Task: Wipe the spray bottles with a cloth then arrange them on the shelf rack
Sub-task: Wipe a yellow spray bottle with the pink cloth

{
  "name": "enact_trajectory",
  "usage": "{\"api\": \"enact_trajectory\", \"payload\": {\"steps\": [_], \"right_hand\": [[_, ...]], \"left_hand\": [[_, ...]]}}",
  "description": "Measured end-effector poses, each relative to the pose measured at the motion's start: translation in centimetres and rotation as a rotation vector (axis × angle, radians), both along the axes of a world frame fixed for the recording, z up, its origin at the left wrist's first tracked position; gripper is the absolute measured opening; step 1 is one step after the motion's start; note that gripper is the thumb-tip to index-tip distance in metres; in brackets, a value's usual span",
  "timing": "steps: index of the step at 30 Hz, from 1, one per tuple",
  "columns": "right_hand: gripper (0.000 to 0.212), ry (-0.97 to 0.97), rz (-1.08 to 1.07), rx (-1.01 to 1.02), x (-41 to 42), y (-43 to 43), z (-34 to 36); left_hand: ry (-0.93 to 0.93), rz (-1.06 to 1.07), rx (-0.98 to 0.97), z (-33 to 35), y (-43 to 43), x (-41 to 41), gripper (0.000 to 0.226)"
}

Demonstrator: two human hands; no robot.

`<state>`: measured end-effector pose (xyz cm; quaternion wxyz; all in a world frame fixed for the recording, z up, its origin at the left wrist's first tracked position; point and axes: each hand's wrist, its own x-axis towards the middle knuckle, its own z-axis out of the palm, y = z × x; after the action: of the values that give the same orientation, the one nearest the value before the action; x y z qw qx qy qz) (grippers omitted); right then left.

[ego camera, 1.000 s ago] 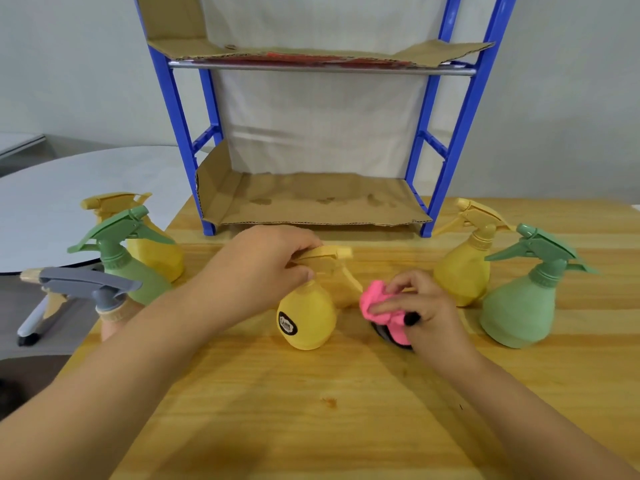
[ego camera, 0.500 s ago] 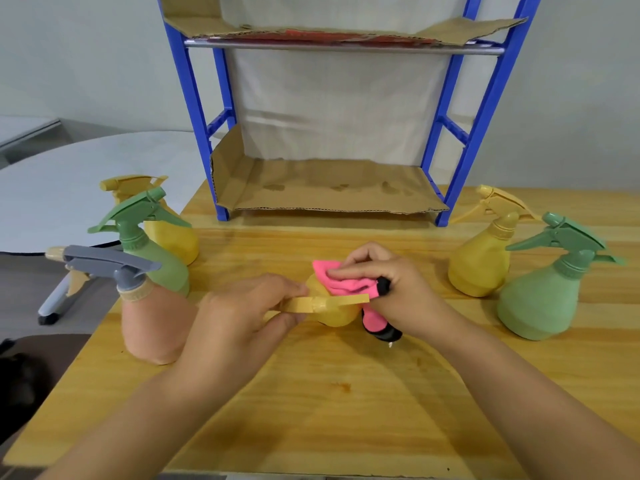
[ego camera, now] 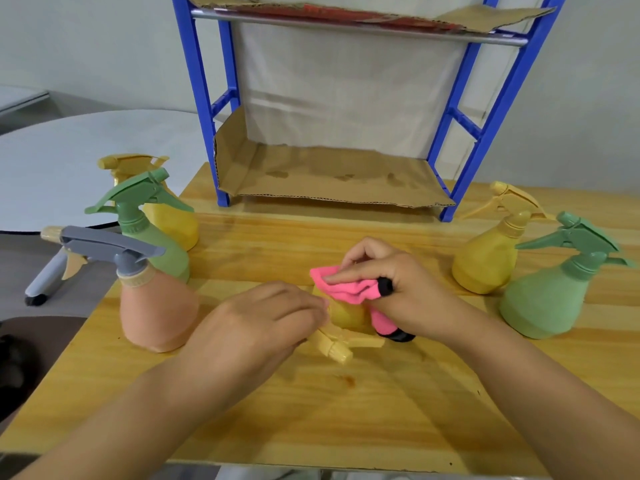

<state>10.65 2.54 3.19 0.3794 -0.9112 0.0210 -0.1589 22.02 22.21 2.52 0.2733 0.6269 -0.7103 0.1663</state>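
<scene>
The yellow spray bottle [ego camera: 346, 315] lies tipped over at the centre of the frame, low over the table [ego camera: 346, 427], its trigger head pointing toward the lower edge; whether it rests on the wood or is lifted just clear, I cannot tell. The left hand [ego camera: 263, 327] has its grip closed round the neck end, fingers curled over it; the right hand [ego camera: 405, 292] pinches a folded pink cloth [ego camera: 349, 289] and presses it onto the bottle's upper side. So the wiping step is in hand, on what looks like the first bottle; the shelf rack [ego camera: 199, 98] at the top of the frame holds none yet, its cardboard-lined lower shelf [ego camera: 329, 178] bare.

Waiting their turn: a peach bottle [ego camera: 157, 313], a green bottle [ego camera: 156, 244] and a second yellow one [ego camera: 173, 220] at the left; a yellow bottle [ego camera: 485, 261] and a pale green bottle [ego camera: 543, 303] at the right.

Next, I judge, the cloth must travel round the body while the left grip turns the bottle; then the bottle wants standing upright on the lower shelf, set well to one side so the rest can follow.
</scene>
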Motion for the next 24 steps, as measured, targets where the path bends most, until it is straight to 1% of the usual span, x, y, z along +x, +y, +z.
{"api": "enact_trajectory", "payload": {"steps": [3, 5, 8, 10, 12, 15, 18, 20, 22, 24], "right_hand": [[0.039, 0.048, 0.064, -0.088, 0.7, 0.6, 0.5], [0.046, 0.093, 0.037, -0.087, 1.5, -0.1, 0.7], [0.052, 0.188, -0.074, -0.02, 2.5, -2.1, 0.7], [0.056, 0.273, -0.128, 0.045, 2.8, -2.9, 0.7], [0.058, 0.32, -0.139, 0.047, 3.0, -3.1, 0.7], [0.045, 0.308, -0.052, -0.045, 3.1, -2.0, 1.7], [0.048, 0.368, 0.089, -0.227, 3.0, 0.1, 3.0], [0.045, 0.428, 0.136, -0.35, 3.0, 1.2, 3.5], [0.045, 0.463, 0.132, -0.371, 3.3, 1.6, 4.0], [0.051, 0.482, 0.071, -0.304, 3.7, 1.0, 4.4]], "left_hand": [[-0.113, -0.028, 0.073, 0.5, -0.1, 0.1, 0.022], [-0.201, -0.045, 0.111, 0.8, 0.0, 0.1, 0.022], [-0.277, -0.09, 0.118, 1.2, -0.1, -0.2, 0.018], [-0.285, -0.123, 0.111, 1.4, -0.1, -0.5, 0.018], [-0.287, -0.137, 0.108, 1.6, -0.1, -0.6, 0.018], [-0.3, -0.153, 0.125, 1.6, -0.1, -0.6, 0.021], [-0.31, -0.178, 0.137, 1.3, -0.3, -0.8, 0.019], [-0.329, -0.179, 0.137, 1.1, -0.4, -0.9, 0.017], [-0.339, -0.175, 0.137, 1.1, -0.4, -1.0, 0.017], [-0.336, -0.162, 0.133, 1.2, -0.3, -0.8, 0.02]]}}
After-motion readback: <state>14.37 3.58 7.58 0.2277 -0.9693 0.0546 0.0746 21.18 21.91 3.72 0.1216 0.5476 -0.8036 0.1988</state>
